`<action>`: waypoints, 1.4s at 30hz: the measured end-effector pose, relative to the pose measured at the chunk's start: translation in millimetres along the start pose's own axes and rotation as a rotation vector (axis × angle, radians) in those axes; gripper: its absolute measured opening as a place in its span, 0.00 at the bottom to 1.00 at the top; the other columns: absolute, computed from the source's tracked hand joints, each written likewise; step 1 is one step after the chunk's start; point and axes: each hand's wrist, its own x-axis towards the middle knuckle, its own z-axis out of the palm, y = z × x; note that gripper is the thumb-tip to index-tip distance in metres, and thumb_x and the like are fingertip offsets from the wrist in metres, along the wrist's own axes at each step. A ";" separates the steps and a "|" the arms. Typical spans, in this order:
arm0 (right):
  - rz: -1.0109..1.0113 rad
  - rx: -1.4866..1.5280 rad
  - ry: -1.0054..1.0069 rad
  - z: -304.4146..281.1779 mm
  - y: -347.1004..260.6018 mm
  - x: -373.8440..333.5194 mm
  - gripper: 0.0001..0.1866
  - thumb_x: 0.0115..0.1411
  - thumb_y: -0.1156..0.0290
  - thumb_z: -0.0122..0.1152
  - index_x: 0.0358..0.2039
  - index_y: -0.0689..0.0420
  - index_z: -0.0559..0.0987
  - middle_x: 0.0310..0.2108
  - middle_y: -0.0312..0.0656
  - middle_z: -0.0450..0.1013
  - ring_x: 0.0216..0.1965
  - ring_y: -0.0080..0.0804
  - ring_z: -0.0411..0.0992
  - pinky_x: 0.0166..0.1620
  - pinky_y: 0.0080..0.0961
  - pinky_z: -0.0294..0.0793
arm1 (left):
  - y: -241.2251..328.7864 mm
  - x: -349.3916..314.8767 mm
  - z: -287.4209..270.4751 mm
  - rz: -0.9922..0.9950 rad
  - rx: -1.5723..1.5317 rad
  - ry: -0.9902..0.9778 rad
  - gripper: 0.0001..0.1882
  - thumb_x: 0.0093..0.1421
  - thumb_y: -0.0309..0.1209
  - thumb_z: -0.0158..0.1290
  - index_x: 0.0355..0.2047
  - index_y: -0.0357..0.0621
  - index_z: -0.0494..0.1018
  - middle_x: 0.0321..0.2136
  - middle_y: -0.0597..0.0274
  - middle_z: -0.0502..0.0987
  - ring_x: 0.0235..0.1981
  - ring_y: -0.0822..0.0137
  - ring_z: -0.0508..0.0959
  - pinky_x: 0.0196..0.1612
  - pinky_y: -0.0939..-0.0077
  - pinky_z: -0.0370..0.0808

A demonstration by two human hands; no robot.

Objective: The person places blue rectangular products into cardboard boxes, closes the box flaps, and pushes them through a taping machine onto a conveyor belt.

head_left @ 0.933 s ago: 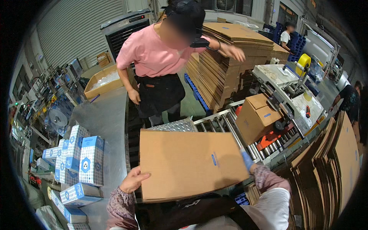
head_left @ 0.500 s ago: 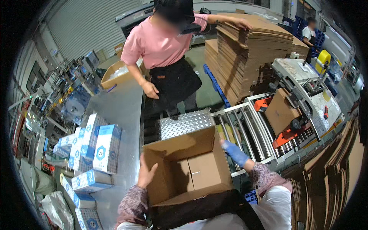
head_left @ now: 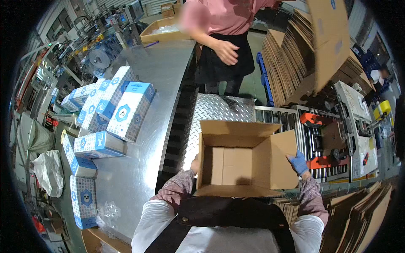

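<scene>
An open cardboard box (head_left: pixel 237 164) stands in front of me, its inside bare, with its back flap raised and its right flap (head_left: pixel 283 162) folded outward. My right hand (head_left: pixel 298 163), in a blue glove, grips the outer edge of that right flap. Against the outside of the box's left wall is my left hand (head_left: pixel 195 164); its fingers are mostly hidden behind the cardboard. To the left, several blue-and-white patterned cartons (head_left: pixel 130 111) stand and lie on a metal table (head_left: pixel 158 105).
Beyond the box lie a diamond-plate sheet (head_left: pixel 215 107) and a roller conveyor (head_left: pixel 287 120) leading to a sealing machine (head_left: pixel 358 126). A co-worker in pink (head_left: pixel 230 19) stands opposite, beside stacked flat cardboard (head_left: pixel 287 63). More flat cardboard (head_left: pixel 358 215) leans at my right.
The box's right flap has swung outward, with my right hand on it. My left thumb no longer shows inside the box. A large cardboard sheet now stands raised at the co-worker's stack.
</scene>
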 end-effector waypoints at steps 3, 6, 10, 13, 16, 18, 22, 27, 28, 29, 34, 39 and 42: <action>-0.019 -0.299 0.037 -9.5 -11.6 -5.4 0.18 0.56 0.74 0.60 0.48 0.63 0.74 0.41 0.42 0.76 0.41 0.27 0.73 0.44 0.25 0.73 | 58.2 37.2 -13.9 0.236 -0.010 0.316 0.25 0.66 0.38 0.44 0.56 0.31 0.61 0.51 0.44 0.70 0.54 0.55 0.69 0.58 0.66 0.62; -0.080 -0.352 0.043 0.2 -12.9 -6.6 0.19 0.56 0.74 0.60 0.49 0.63 0.73 0.41 0.43 0.77 0.41 0.28 0.74 0.44 0.25 0.73 | 103.7 99.5 -33.9 0.205 0.002 0.192 0.25 0.65 0.43 0.45 0.49 0.30 0.68 0.43 0.44 0.76 0.48 0.54 0.74 0.53 0.66 0.67; -0.079 -0.205 -0.061 32.9 -21.2 2.1 0.19 0.55 0.71 0.61 0.48 0.63 0.73 0.40 0.46 0.77 0.41 0.31 0.75 0.44 0.27 0.73 | 91.3 145.3 -70.3 -0.247 0.406 0.000 0.41 0.58 0.63 0.43 0.28 0.28 0.78 0.29 0.38 0.78 0.38 0.43 0.78 0.41 0.55 0.74; -0.081 -0.259 0.031 8.4 -11.1 -7.7 0.18 0.58 0.70 0.59 0.47 0.65 0.73 0.39 0.43 0.77 0.39 0.27 0.73 0.43 0.26 0.72 | 145.8 150.8 -57.9 -0.035 0.758 -0.102 0.36 0.56 0.58 0.49 0.45 0.32 0.72 0.44 0.34 0.73 0.46 0.43 0.75 0.45 0.60 0.74; -0.023 -0.114 0.055 0.8 3.1 -17.2 0.19 0.58 0.70 0.59 0.48 0.65 0.72 0.42 0.41 0.75 0.41 0.27 0.72 0.45 0.24 0.71 | 124.5 62.7 -73.1 0.538 1.109 0.098 0.35 0.54 0.38 0.53 0.61 0.43 0.56 0.58 0.35 0.60 0.50 0.45 0.72 0.47 0.59 0.73; -0.051 0.071 0.095 10.3 16.3 -11.2 0.18 0.58 0.70 0.60 0.47 0.65 0.72 0.42 0.40 0.74 0.41 0.26 0.71 0.44 0.24 0.72 | 103.0 34.8 -87.3 0.294 0.783 -0.278 0.44 0.50 0.21 0.50 0.67 0.55 0.47 0.62 0.35 0.54 0.49 0.47 0.73 0.47 0.59 0.73; 0.022 0.066 0.009 74.8 -15.4 16.0 0.19 0.57 0.71 0.60 0.47 0.65 0.72 0.42 0.40 0.74 0.41 0.26 0.71 0.44 0.24 0.71 | 57.5 28.3 -133.6 0.074 0.447 -0.383 0.50 0.45 0.13 0.48 0.67 0.62 0.45 0.59 0.33 0.59 0.40 0.49 0.77 0.40 0.61 0.75; -0.045 -0.021 0.052 146.6 10.0 34.4 0.19 0.58 0.68 0.61 0.47 0.64 0.74 0.43 0.35 0.73 0.41 0.25 0.69 0.46 0.23 0.69 | 78.0 90.4 -245.4 0.123 0.644 -0.201 0.28 0.56 0.26 0.47 0.59 0.54 0.61 0.41 0.46 0.77 0.32 0.51 0.79 0.32 0.59 0.75; -0.069 0.043 0.016 151.8 1.9 33.3 0.20 0.59 0.68 0.61 0.49 0.63 0.73 0.43 0.35 0.72 0.42 0.25 0.69 0.47 0.23 0.68 | 75.0 98.8 -287.8 0.144 0.620 0.033 0.23 0.57 0.27 0.49 0.55 0.52 0.66 0.35 0.50 0.79 0.32 0.51 0.79 0.32 0.59 0.75; -0.097 0.105 -0.016 153.8 -17.0 33.2 0.22 0.59 0.67 0.60 0.51 0.63 0.71 0.43 0.35 0.72 0.42 0.25 0.69 0.47 0.24 0.68 | 71.4 112.5 -329.5 0.172 0.589 0.269 0.18 0.57 0.28 0.50 0.50 0.50 0.71 0.30 0.54 0.80 0.32 0.52 0.79 0.32 0.58 0.75; -0.681 -0.774 0.292 218.6 -178.6 42.4 0.26 0.61 0.72 0.54 0.59 0.64 0.62 0.54 0.49 0.66 0.56 0.41 0.62 0.60 0.34 0.58 | 39.8 209.8 -502.5 0.024 1.079 0.508 0.30 0.58 0.45 0.54 0.57 0.46 0.63 0.58 0.46 0.62 0.59 0.47 0.62 0.57 0.57 0.64; -0.423 -0.437 -0.433 417.5 -278.3 65.8 0.19 0.58 0.68 0.60 0.48 0.60 0.73 0.44 0.45 0.72 0.45 0.35 0.71 0.48 0.29 0.70 | -16.8 243.1 -518.3 0.100 1.167 0.326 0.39 0.56 0.57 0.51 0.62 0.49 0.58 0.62 0.49 0.58 0.62 0.51 0.59 0.60 0.56 0.60; -0.247 -0.583 -0.778 507.9 -246.1 117.2 0.26 0.59 0.54 0.57 0.49 0.62 0.75 0.44 0.49 0.75 0.44 0.35 0.73 0.48 0.28 0.71 | -9.2 226.0 -515.1 0.148 1.053 0.174 0.36 0.54 0.56 0.53 0.56 0.46 0.64 0.54 0.51 0.66 0.55 0.50 0.65 0.56 0.57 0.63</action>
